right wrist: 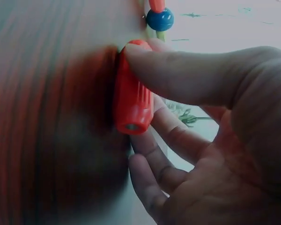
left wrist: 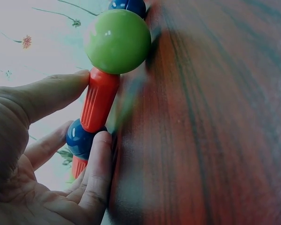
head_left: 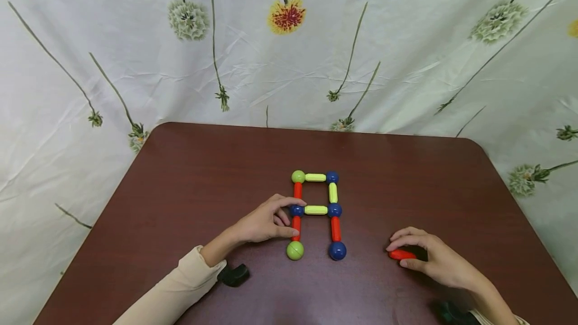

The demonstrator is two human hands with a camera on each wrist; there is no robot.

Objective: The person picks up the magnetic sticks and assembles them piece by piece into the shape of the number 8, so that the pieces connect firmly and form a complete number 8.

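Observation:
A flat figure of magnetic rods and balls lies on the table. Its upper part is a square with yellow rods (head_left: 315,210), and two red rods (head_left: 336,229) run down as legs. One leg ends in a green ball (head_left: 295,250), the other in a blue ball (head_left: 337,251). My left hand (head_left: 264,219) holds the figure's left side, thumb against the lower red rod (left wrist: 100,101) and fingertips about the middle blue ball (left wrist: 80,139). To the right, my right hand (head_left: 435,260) pinches a loose red magnetic rod (right wrist: 133,93) between thumb and fingers, low at the tabletop.
The dark brown wooden table (head_left: 217,154) has rounded far corners. Behind it hangs a white cloth (head_left: 271,74) printed with flowers. A black strap piece (head_left: 234,275) sits at the left wrist, beside a cream sleeve (head_left: 180,285).

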